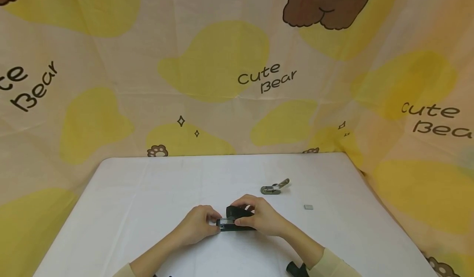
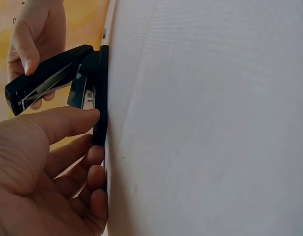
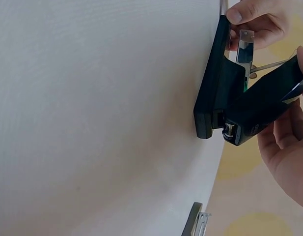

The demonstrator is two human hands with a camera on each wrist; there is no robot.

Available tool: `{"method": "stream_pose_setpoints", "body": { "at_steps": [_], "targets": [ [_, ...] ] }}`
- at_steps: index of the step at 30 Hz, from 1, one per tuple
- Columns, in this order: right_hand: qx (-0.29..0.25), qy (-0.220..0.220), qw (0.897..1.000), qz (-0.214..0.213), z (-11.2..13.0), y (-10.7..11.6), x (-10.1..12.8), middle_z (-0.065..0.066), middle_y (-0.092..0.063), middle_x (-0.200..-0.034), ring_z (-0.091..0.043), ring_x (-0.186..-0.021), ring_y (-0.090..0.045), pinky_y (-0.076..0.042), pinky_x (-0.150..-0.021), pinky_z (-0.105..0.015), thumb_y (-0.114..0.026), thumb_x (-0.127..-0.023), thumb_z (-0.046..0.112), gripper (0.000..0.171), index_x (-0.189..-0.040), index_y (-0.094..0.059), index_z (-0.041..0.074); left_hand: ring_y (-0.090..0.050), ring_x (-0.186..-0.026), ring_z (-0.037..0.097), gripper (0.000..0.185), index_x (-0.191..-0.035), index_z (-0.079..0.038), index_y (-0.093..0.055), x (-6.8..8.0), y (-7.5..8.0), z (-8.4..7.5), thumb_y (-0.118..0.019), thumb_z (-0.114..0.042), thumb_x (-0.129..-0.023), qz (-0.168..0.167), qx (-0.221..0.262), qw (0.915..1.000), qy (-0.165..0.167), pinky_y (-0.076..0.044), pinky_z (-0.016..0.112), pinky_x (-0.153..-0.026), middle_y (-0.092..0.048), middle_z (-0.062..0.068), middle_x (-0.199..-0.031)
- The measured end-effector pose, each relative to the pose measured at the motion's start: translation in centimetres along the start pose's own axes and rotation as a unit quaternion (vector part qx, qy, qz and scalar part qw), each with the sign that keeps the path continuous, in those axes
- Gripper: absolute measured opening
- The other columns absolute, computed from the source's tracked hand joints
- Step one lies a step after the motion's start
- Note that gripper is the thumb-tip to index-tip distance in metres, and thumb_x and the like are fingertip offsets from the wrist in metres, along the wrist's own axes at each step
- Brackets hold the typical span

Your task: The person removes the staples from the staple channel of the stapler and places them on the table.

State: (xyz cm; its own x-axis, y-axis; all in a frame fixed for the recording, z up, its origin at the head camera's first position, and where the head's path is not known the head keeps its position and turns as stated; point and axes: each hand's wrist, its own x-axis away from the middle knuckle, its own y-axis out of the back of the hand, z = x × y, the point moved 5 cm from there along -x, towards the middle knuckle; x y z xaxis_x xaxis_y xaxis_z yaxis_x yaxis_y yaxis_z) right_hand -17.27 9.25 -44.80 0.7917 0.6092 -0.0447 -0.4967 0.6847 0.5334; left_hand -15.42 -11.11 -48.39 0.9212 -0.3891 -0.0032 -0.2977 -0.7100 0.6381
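A black stapler [image 1: 232, 212] stands on the white table, its top arm swung up from the base and the metal staple channel [image 3: 245, 42] showing between them. My left hand [image 1: 196, 225] pinches the front end of the base with thumb and fingers. On the other side, my right hand [image 1: 264, 217] grips the raised top arm, thumb on one face and fingers on the other. Both hands also show in the left wrist view, where the stapler [image 2: 48, 71] gapes wide. Whether staples lie in the channel I cannot tell.
Behind my right hand lies a small metal tool [image 1: 272, 189] with a raised lever, like a nail clipper. To its right is a small flat grey block [image 1: 308, 207]. A black object [image 1: 296, 269] sits by my right sleeve. A printed cloth [image 1: 214, 63] hangs behind the table [image 1: 122, 211].
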Motion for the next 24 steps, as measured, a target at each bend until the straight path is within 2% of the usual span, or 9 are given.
{"method": "stream_pose_setpoints", "body": {
  "at_steps": [12, 24],
  "targets": [
    [0.003, 0.018, 1.000, -0.013, 0.1, 0.7, 0.2, 0.009, -0.071, -0.112, -0.014, -0.103, -0.062, -0.051, -0.091, -0.033, -0.085, -0.088, 0.014, 0.035, -0.121, -0.073, 0.017, -0.052, -0.076, 0.013, 0.027, -0.104, -0.005, -0.080, -0.1, 0.0, 0.1, -0.085, -0.006, -0.078, -0.002, 0.002, 1.0000, 0.008, -0.043, 0.028, -0.066, -0.064, -0.006, -0.085],
    [-0.016, 0.023, 0.999, -0.029, 0.1, 1.1, 0.6, 0.006, -0.072, -0.112, -0.014, -0.102, -0.065, -0.053, -0.092, -0.034, -0.086, -0.087, 0.012, 0.035, -0.120, -0.074, 0.014, -0.051, -0.077, 0.014, 0.025, -0.103, -0.007, -0.080, 0.0, 0.0, 0.0, -0.085, -0.006, -0.078, -0.002, 0.003, 0.9999, 0.015, -0.043, 0.028, -0.067, -0.063, -0.006, -0.085]
  ]
}}
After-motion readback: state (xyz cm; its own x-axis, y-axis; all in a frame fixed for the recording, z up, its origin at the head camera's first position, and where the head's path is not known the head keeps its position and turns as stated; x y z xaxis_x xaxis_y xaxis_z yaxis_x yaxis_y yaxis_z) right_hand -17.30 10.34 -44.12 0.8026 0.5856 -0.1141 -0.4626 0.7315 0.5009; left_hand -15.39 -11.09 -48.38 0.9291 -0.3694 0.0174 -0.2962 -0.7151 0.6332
